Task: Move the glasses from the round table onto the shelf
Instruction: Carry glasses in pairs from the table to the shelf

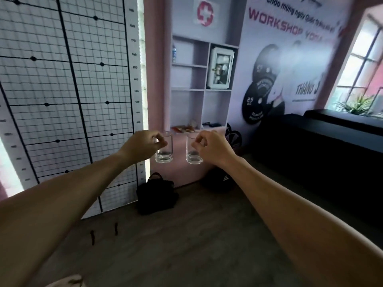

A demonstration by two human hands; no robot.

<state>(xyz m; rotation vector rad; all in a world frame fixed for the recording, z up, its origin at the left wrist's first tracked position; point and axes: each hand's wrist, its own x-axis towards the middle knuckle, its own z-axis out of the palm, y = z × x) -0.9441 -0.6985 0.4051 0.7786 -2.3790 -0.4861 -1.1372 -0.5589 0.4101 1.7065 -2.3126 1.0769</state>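
**Two glasses carried, one per hand**

Head view: the left hand (146, 145) pinches the rim of one clear glass (164, 151); the right hand (209, 146) pinches a second glass (193, 151). Both hang upright in the air, side by side, apart, before the white shelf (202, 88). One black bag (155, 193) sits on the floor below.

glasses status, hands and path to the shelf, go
Left hand pinching one clear tumbler glass by its rim, right hand another. Both airborne, upright. Pale cubby shelf ahead. Black bag on floor below.
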